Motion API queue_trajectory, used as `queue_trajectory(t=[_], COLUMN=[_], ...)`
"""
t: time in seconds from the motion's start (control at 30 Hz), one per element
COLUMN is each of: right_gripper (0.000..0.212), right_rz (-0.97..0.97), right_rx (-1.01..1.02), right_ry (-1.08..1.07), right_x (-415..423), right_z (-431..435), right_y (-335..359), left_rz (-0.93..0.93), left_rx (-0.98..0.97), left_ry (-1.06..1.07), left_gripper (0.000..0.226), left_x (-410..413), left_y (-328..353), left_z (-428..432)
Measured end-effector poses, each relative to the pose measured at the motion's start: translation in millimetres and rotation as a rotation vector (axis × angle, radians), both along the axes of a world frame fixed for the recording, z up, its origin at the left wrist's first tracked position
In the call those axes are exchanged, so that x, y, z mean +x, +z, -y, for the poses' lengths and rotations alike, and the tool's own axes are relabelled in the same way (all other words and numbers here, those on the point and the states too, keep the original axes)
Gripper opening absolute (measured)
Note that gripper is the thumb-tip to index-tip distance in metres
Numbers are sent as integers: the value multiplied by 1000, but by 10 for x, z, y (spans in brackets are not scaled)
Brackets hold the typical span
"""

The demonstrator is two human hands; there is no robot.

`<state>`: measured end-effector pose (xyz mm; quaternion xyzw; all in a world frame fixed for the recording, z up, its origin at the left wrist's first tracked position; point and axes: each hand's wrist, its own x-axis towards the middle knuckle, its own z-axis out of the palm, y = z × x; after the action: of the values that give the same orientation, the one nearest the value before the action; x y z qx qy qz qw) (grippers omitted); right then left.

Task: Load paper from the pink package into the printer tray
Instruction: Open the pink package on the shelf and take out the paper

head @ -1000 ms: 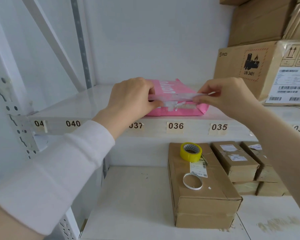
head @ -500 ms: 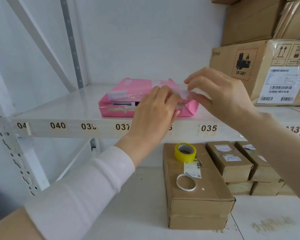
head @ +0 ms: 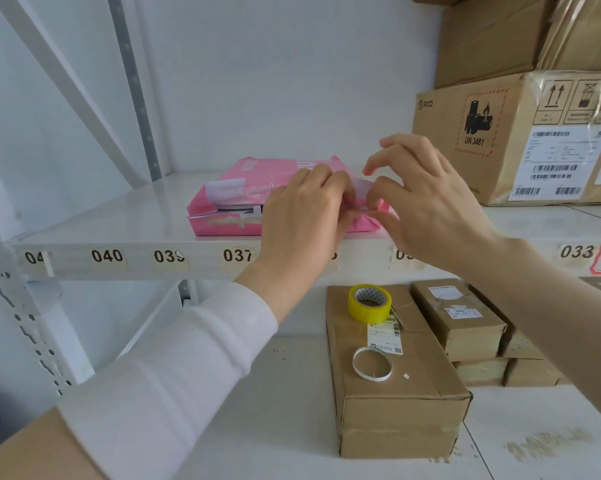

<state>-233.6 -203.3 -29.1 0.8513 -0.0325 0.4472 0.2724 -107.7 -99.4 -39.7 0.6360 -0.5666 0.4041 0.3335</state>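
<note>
The pink package (head: 238, 202) of paper lies flat on the white upper shelf (head: 119, 220), its front wrapper torn open at the left end with a white flap peeled back. My left hand (head: 302, 213) rests on the package's right front part, fingers curled onto the wrapper. My right hand (head: 427, 206) pinches the same loose wrapper flap at the package's right front corner with thumb and forefinger, the other fingers raised. Both hands cover the right half of the package. No printer or tray is in view.
A large cardboard box (head: 514, 140) with a UN 3481 label stands right of the package, more boxes stacked above. On the lower shelf, a long cardboard box (head: 396, 393) carries a yellow tape roll (head: 370, 304) and a thin white ring (head: 372, 363); smaller boxes (head: 458, 320) sit beside it.
My left hand slid from the package's left end to its right part, uncovering the torn left end. My right hand stays at the right corner, still pinching the wrapper flap.
</note>
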Motion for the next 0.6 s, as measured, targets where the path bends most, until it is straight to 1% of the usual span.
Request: queue_trajectory(t=[0.1, 0.23, 0.33, 0.47, 0.6], right_gripper=[13, 11, 10, 13, 13], right_rz=[29, 67, 120, 242, 326], right_rx=[48, 75, 41, -35, -37], right_ry=[-15, -37, -21, -4, -13], right_x=[-19, -43, -43, 14, 27], right_z=[-37, -65, -61, -38, -7], right_y=[-35, -63, -93, -116, -165], left_rz=[-19, -28, -23, -65, -96], left_rx=[1, -2, -7, 31, 65], left_ry=[-29, -58, -58, -72, -73], left_gripper=[18, 19, 22, 24, 22], left_x=[-4, -8, -8, -28, -15], left_y=[2, -7, -18, -3, 0], left_z=[-12, -10, -16, -40, -37])
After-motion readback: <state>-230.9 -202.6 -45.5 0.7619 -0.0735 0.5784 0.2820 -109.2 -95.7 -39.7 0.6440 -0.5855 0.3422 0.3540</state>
